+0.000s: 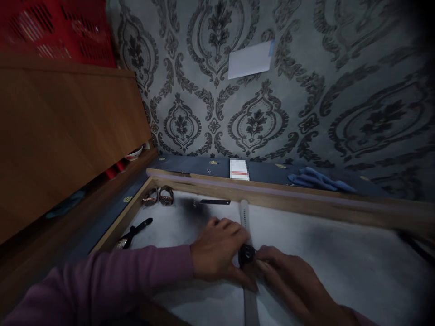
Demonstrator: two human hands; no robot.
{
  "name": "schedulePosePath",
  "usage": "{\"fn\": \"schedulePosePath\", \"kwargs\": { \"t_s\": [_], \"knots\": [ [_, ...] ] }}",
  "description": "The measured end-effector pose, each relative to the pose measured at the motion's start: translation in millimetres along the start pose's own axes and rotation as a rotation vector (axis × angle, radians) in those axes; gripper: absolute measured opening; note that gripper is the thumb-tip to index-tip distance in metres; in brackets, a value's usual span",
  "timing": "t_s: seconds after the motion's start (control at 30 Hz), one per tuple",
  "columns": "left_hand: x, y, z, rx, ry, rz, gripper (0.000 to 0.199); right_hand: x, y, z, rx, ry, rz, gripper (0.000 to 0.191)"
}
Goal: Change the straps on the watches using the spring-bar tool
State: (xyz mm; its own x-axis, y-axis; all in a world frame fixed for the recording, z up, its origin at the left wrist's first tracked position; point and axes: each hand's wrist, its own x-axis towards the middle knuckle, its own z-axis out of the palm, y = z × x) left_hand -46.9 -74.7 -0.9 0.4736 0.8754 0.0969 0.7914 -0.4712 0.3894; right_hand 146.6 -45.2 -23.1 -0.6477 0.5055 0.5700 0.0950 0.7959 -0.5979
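A watch with a dark case (247,255) and a light grey strap (244,213) lies lengthwise on the white surface, its strap running away from me and back toward me. My left hand (220,249) grips the case from the left, thumb on the near side and fingers on the far side. From the right, my right hand (292,280) is closed in a pinch at the case's edge. Something thin seems to be between its fingertips, too small and dim to name. Beyond my left hand lies a flat dark strip (215,202) with a hole near one end.
Two metal-band watches (166,195) stand in the far left corner; a black-strap watch (136,231) lies nearer. A wooden rim (204,181) borders the white surface. Behind it are a small white box (239,170) and a blue cloth (316,179). A wooden cabinet (68,122) stands left.
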Motion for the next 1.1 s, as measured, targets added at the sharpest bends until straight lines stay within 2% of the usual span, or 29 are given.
{"fn": "schedulePosePath", "kwargs": {
  "t_s": [0.13,0.2,0.33,0.43,0.63,1.1],
  "knots": [
    [-0.8,-0.4,-2.7,0.001,-0.009,0.005,0.064,5.0,1.2,0.1,0.167,0.022,0.16,0.025],
    [-1.2,1.2,-4.5,-0.008,-0.015,0.004,0.064,7.1,2.7,1.0,0.237,0.05,0.299,0.031],
    [-1.3,3.6,-5.3,-0.014,-0.021,-0.012,0.063,10.5,10.5,4.2,0.466,0.173,0.545,0.035],
    [-1.3,2.8,-3.4,-0.017,-0.029,0.001,0.065,11.5,18.4,6.1,0.573,0.259,0.633,0.038],
    [-1.9,0.6,-0.1,-0.015,-0.02,0.026,0.062,9.5,20.0,7.0,0.599,0.216,0.653,0.037],
    [-1.3,1.0,-0.5,-0.031,-0.012,0.025,0.059,7.7,18.3,7.6,0.427,0.143,0.51,0.029]
  ]
}}
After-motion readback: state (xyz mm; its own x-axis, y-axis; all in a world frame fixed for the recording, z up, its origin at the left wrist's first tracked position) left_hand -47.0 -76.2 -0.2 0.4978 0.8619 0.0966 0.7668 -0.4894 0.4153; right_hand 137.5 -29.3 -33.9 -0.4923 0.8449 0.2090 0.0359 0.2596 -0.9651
